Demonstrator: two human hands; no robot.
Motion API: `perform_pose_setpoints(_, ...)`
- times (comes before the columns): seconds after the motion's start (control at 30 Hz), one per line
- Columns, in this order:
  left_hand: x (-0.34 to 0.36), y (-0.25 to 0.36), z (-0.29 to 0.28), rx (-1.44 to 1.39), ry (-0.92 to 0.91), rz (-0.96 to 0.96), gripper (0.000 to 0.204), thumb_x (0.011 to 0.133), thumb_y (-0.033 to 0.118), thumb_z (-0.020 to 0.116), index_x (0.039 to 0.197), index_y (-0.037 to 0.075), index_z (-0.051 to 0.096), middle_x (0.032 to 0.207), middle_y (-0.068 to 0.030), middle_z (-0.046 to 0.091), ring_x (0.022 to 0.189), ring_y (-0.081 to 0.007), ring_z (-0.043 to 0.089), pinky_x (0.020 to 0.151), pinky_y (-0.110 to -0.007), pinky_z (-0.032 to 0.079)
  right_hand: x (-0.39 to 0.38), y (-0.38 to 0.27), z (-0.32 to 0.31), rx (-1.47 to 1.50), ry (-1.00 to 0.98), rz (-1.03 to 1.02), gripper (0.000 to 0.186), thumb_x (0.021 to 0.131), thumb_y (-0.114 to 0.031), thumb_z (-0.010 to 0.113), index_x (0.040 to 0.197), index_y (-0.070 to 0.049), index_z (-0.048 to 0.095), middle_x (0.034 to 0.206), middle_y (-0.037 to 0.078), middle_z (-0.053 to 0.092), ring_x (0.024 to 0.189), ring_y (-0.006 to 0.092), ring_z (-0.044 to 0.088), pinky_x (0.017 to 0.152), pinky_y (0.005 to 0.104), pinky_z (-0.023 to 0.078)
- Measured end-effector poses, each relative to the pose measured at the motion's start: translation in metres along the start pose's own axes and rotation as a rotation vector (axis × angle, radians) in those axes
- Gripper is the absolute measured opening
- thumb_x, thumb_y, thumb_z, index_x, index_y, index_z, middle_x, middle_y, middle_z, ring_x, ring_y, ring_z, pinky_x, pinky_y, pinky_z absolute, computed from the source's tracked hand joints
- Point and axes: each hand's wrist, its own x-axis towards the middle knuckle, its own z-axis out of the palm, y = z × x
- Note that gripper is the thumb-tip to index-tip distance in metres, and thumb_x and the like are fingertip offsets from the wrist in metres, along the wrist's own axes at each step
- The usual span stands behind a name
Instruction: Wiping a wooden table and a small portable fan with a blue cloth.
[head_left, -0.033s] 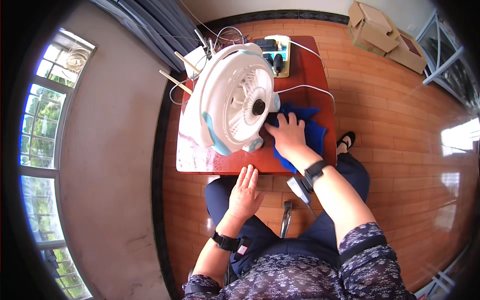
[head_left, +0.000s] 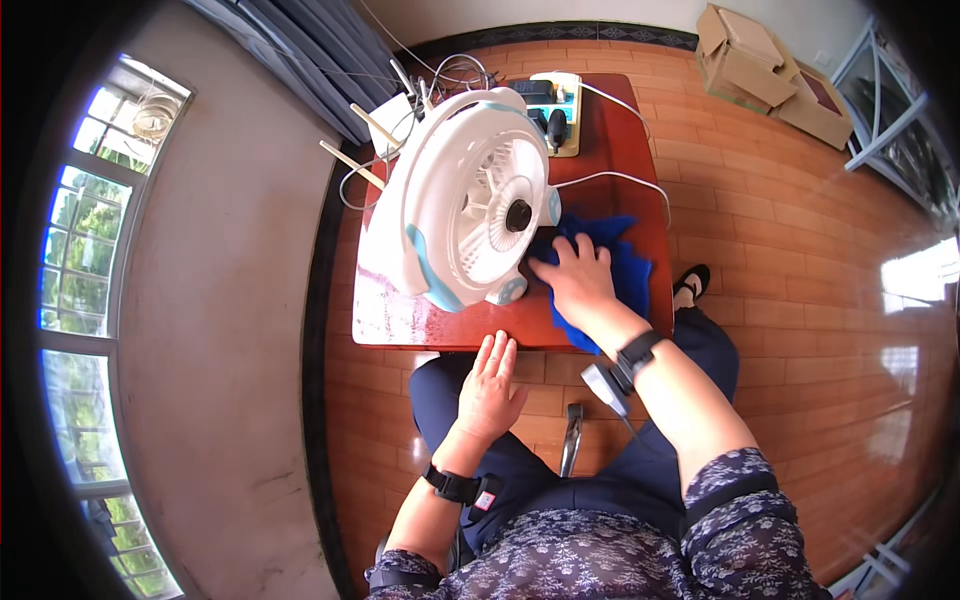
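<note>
A blue cloth [head_left: 628,275] lies bunched on a red-brown wooden table [head_left: 615,170], right of a white fan. My right hand [head_left: 582,285] rests on the cloth, its fingers spread and pointing away from me. Close by its fingertips stands the white fan [head_left: 425,180], with light blue trim, a round grille and a dark central knob. My left hand [head_left: 487,395] is at the table's front edge, fingers stretched out and holding nothing. Its fingertips touch or nearly touch the edge. Part of the cloth is hidden under my right hand.
Behind the fan are a power strip [head_left: 570,110] with black plugs, tangled cables [head_left: 460,70] and a white device with antennas [head_left: 375,130]. A white cord [head_left: 620,175] crosses the table's right side. Cardboard boxes [head_left: 745,60] stand far right; a wall and windows [head_left: 90,250] are left.
My right hand has shifted slightly toward me, and the blue cloth under it has moved a little. My left hand and the fan stay in place.
</note>
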Motion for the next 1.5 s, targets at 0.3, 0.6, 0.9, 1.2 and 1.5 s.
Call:
perform_pose_setpoints(0.3, -0.002, -0.005, -0.005, -0.048, 0.011, -0.007, 0.076, 0.081, 0.024, 0.068, 0.144, -0.002, 0.035, 0.152, -0.0200, 0.029, 0.143, -0.0343, 0.023, 0.117, -0.038, 0.024, -0.037, 0.048, -0.005, -0.007, 0.209, 0.045, 0.040, 0.080, -0.011, 0.055, 0.115, -0.026, 0.068, 0.128, 0.010, 0.053, 0.121, 0.0357, 0.044, 0.098, 0.0477, 0.036)
perform_pose_setpoints(0.6, -0.002, -0.002, -0.006, -0.081, -0.005, -0.009, 0.076, 0.079, 0.022, 0.069, 0.143, -0.002, 0.035, 0.152, -0.0206, 0.029, 0.143, -0.0350, 0.024, 0.117, -0.037, 0.024, 0.020, 0.076, 0.003, -0.074, 0.250, 0.306, 0.043, 0.083, -0.018, 0.060, 0.125, -0.023, 0.061, 0.137, 0.013, 0.047, 0.130, 0.0388, 0.037, 0.105, 0.0528, 0.031)
perform_pose_setpoints(0.9, -0.003, -0.006, -0.002, -0.054, 0.025, 0.006, 0.078, 0.079, 0.023, 0.069, 0.143, -0.004, 0.035, 0.152, -0.0211, 0.030, 0.143, -0.0354, 0.024, 0.118, -0.038, 0.022, -0.086, -0.006, 0.005, 0.145, 0.176, -0.093, 0.037, 0.079, -0.019, 0.062, 0.115, -0.024, 0.066, 0.129, 0.006, 0.054, 0.125, 0.0330, 0.043, 0.104, 0.0497, 0.034)
perform_pose_setpoints(1.2, -0.003, -0.007, -0.001, -0.067, 0.032, 0.008, 0.076, 0.081, 0.023, 0.068, 0.143, -0.004, 0.034, 0.151, -0.0227, 0.030, 0.142, -0.0369, 0.024, 0.117, -0.039, 0.024, -0.105, 0.044, -0.014, 0.101, 0.173, 0.171, 0.042, 0.082, -0.014, 0.060, 0.122, -0.020, 0.063, 0.130, 0.007, 0.054, 0.125, 0.0330, 0.043, 0.102, 0.0447, 0.036)
perform_pose_setpoints(1.5, -0.001, -0.006, 0.003, -0.030, 0.028, 0.000, 0.076, 0.081, 0.025, 0.067, 0.142, -0.005, 0.034, 0.151, -0.0233, 0.030, 0.143, -0.0368, 0.025, 0.117, -0.040, 0.025, -0.073, -0.050, 0.023, 0.180, 0.079, -0.059, 0.040, 0.082, -0.015, 0.055, 0.122, -0.019, 0.063, 0.136, 0.007, 0.052, 0.131, 0.0343, 0.039, 0.109, 0.0516, 0.029)
